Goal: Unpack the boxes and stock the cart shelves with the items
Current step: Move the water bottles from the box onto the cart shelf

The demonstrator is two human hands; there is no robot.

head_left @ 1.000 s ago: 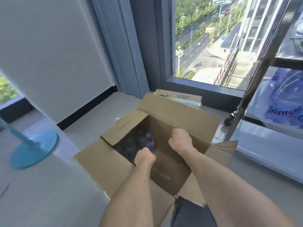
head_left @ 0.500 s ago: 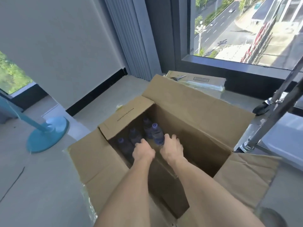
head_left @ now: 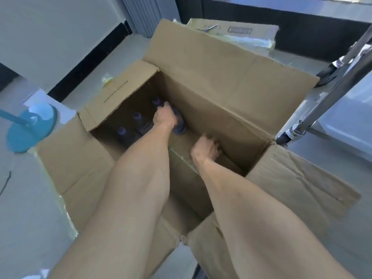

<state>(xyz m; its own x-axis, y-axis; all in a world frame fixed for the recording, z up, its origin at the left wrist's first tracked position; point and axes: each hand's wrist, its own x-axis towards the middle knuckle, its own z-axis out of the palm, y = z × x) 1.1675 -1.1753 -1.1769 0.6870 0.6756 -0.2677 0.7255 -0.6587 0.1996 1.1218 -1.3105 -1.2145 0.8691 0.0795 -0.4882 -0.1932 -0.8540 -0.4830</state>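
Inside, left hand (head_left: 164,117) grips a purple-capped bottle (head_left: 179,125).

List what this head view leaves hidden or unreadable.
- Left hand: fingers curl behind a bottle; label hidden.
- Right hand: fingertips hidden, grasp unclear.
- Box: bottle count hidden by forearms and shadow.
- Cart: shelves cut off by right edge.

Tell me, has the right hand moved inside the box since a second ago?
Yes. The right hand has gone from above the cardboard box's opening down inside it, near the right inner wall, away from the bottles.
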